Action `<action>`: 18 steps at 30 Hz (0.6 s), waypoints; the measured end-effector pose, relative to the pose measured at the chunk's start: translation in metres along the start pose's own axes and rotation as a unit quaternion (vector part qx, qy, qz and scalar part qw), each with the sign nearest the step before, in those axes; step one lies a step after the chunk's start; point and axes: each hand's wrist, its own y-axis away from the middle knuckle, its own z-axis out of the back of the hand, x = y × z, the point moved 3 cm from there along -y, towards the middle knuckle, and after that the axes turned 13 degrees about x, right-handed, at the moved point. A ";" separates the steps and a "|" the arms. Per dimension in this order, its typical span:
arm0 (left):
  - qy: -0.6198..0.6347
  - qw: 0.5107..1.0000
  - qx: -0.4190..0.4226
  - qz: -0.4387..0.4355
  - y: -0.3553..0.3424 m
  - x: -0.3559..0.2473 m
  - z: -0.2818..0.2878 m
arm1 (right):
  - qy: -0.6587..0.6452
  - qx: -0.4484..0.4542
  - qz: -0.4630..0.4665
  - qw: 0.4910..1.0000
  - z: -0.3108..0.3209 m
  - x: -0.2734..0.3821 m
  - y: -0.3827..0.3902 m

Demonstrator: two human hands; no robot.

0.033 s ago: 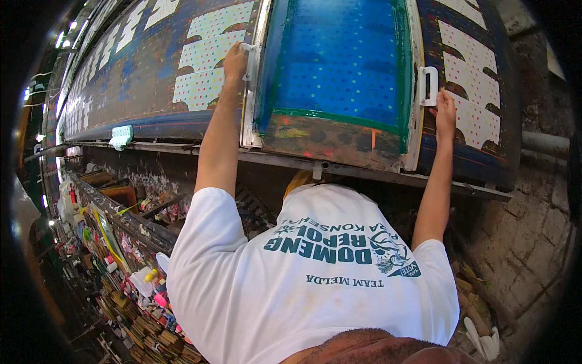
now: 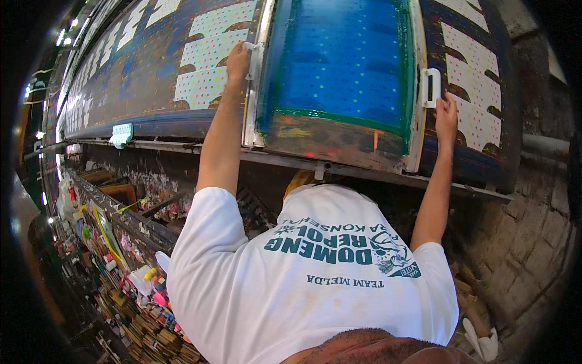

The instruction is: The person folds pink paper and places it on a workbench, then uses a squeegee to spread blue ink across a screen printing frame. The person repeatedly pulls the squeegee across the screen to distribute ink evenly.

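A large printing screen (image 2: 342, 60) with blue mesh and a paint-stained frame lies flat on a long dark printing table (image 2: 151, 91). The table carries white dotted printed shapes (image 2: 206, 67). My left hand (image 2: 237, 60) is closed around the white handle (image 2: 251, 59) on the screen's left side. My right hand (image 2: 445, 114) grips the screen's right edge just below the other white handle (image 2: 431, 88). Both arms are stretched out over the table's near edge. My white printed shirt (image 2: 315, 285) fills the lower middle.
A teal block (image 2: 121, 134) sits on the table's near edge at the left. Below the table runs a paint-spattered shelf (image 2: 130, 221) with bottles and stacked items (image 2: 145, 303). Stone paving (image 2: 533, 242) lies at the right, with a white cloth (image 2: 482, 340) near my feet.
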 end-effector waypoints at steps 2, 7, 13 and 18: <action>-0.061 0.998 0.019 0.006 0.002 0.002 -0.004 | 0.133 -0.049 0.048 0.989 -0.006 0.022 0.037; 0.120 0.988 0.029 0.091 0.004 -0.023 0.004 | 0.147 0.142 0.175 0.963 -0.073 0.080 0.129; 0.129 0.988 0.016 0.088 0.016 -0.054 0.021 | 0.314 0.410 0.206 0.831 -0.152 0.120 0.176; 0.159 0.984 0.023 0.075 0.016 -0.051 0.019 | 0.438 0.454 0.191 0.752 -0.159 0.137 0.166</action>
